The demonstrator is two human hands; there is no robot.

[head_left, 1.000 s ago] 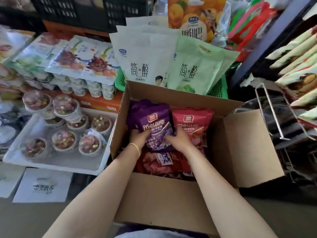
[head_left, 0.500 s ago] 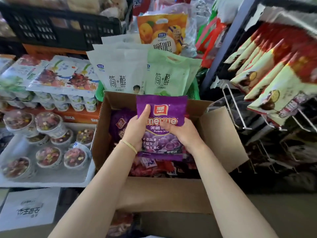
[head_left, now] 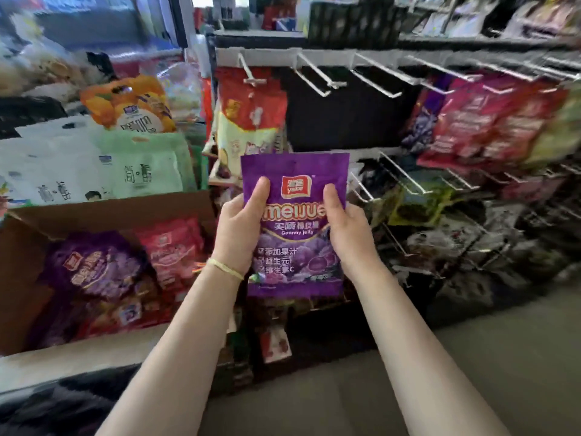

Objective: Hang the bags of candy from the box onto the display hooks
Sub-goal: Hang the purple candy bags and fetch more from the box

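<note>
Purple candy bag [head_left: 295, 228] upright in both hands' grip — left hand [head_left: 240, 225], right hand [head_left: 347, 228] — before bare hooks [head_left: 317, 75], box [head_left: 103, 344] leftward.

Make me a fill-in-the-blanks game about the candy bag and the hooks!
1. The bag held up in both hands is coloured ____.
2. The left hand has a thin yellow band around its ____.
3. The cardboard box of candy sits to the ____ of the hands.
4. The hooks straight above the bag are ____, with nothing hanging on them.

Missing words: purple; wrist; left; empty
</note>
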